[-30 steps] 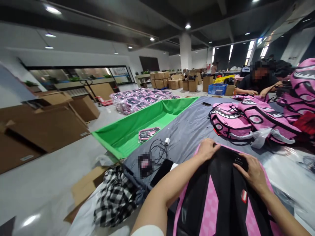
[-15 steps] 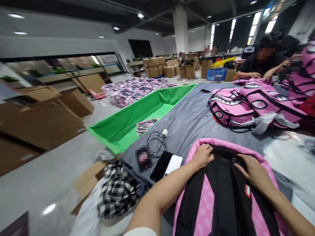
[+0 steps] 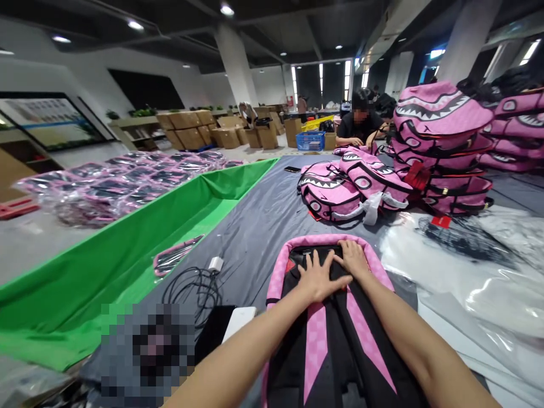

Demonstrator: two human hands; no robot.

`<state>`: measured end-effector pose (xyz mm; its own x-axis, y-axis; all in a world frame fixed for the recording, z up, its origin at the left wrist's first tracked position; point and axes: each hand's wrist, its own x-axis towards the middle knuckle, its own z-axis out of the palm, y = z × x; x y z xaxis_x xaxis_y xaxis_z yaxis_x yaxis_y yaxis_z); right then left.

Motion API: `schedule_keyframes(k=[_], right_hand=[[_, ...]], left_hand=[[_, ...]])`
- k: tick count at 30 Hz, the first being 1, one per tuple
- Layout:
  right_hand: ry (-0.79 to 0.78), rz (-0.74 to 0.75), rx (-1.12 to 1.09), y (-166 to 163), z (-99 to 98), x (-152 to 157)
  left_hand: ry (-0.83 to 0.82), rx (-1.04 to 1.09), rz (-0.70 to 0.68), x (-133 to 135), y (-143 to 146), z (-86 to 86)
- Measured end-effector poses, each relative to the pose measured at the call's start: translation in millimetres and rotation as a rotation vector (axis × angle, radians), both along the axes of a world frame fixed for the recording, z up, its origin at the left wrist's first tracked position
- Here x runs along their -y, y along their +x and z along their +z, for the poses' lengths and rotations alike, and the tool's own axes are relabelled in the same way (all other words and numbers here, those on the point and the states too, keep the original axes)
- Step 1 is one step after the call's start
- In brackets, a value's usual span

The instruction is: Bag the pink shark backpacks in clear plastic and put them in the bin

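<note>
"Near, right of centre, how does your backpack [image 3: 335,340] lie?"
"Long axis near-to-far. My left hand [image 3: 318,279] splays on it, holding nothing; my right hand [image 3: 355,259] is closer to its far rim [image 3: 314,240], whether gripping I can't tell."

The frame's bottom edge truncates the backpack [image 3: 317,340]. Left of the backpack, pixelation obscures an object [image 3: 156,345], the left forearm [image 3: 250,360] partly hides a white device [image 3: 241,319], and the left frame edge truncates the green trough [image 3: 127,243].
</note>
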<state>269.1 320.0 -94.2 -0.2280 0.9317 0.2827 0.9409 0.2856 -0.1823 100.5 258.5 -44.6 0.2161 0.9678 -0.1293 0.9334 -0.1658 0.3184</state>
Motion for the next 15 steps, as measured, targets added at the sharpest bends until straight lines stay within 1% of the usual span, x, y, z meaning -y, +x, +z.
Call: schedule_keyframes(k=[2,3,5,7,9,11,13,15], right_hand=[[-0.002,0.004,-0.013,-1,2.9,6],[-0.009,0.023,-0.015,1,6.8,9],[-0.026,0.076,-0.009,12,19.8,11],[-0.039,0.111,0.015,30,37.7,6],[-0.084,0.111,0.06,49,56.5,-11],[-0.188,0.122,0.123,61,70.1,-37],[-0.323,0.159,0.191,64,74.4,-66],[-0.433,0.193,0.253,57,69.8,-91]], left_hand=[[-0.059,-0.07,-0.058,17,10,-1.1],[-0.056,-0.094,-0.065,22,13,-2.9],[0.003,-0.1,-0.058,27,15,-8.2],[0.072,-0.077,-0.045,28,14,-15.0],[0.117,-0.05,-0.034,31,13,-21.8],[0.149,-0.02,-0.02,35,13,-27.2],[0.179,0.007,-0.01,38,12,-29.5],[0.221,0.029,-0.022,35,8,-27.4]])
